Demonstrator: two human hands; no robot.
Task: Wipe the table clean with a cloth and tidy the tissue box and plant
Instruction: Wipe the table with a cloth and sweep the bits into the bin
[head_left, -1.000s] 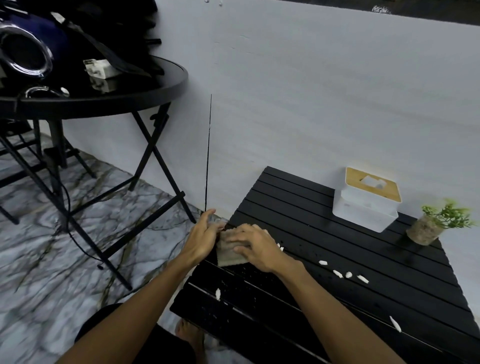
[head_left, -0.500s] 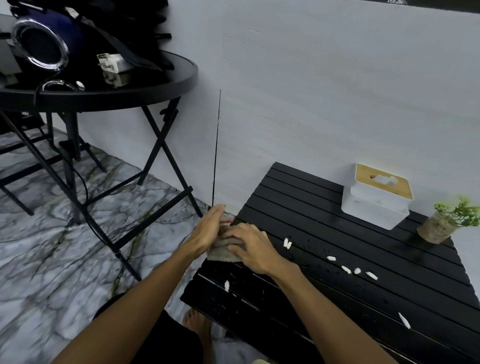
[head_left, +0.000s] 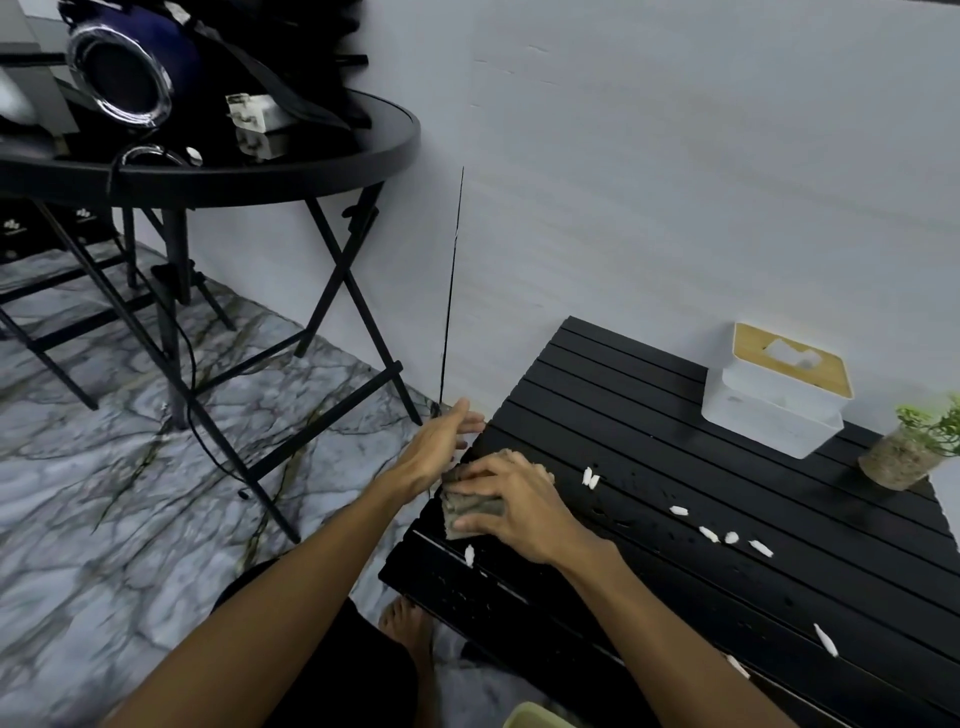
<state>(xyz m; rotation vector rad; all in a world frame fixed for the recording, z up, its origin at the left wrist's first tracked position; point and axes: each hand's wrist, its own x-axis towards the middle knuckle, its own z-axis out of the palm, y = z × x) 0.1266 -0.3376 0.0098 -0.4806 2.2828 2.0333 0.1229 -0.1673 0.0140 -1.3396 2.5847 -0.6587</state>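
Right hand (head_left: 511, 512) grips grey cloth (head_left: 470, 512) at left edge of black slatted desk (head_left: 675, 597), fingers (head_left: 470, 475) curled over it. Left hand (head_left: 436, 452) beside edge, fingers straight. Tissue box (head_left: 774, 395), plant (head_left: 914, 447) far right by wall (head_left: 675, 208)

The counter (head_left: 649, 431) is black and slatted, dotted with white scraps (head_left: 590, 477) — the cloth (head_left: 470, 512) grey-brown. White tissue box (head_left: 763, 415), tan lid; green plant (head_left: 930, 428) — floor (head_left: 93, 519) grey marble, dark-veined.
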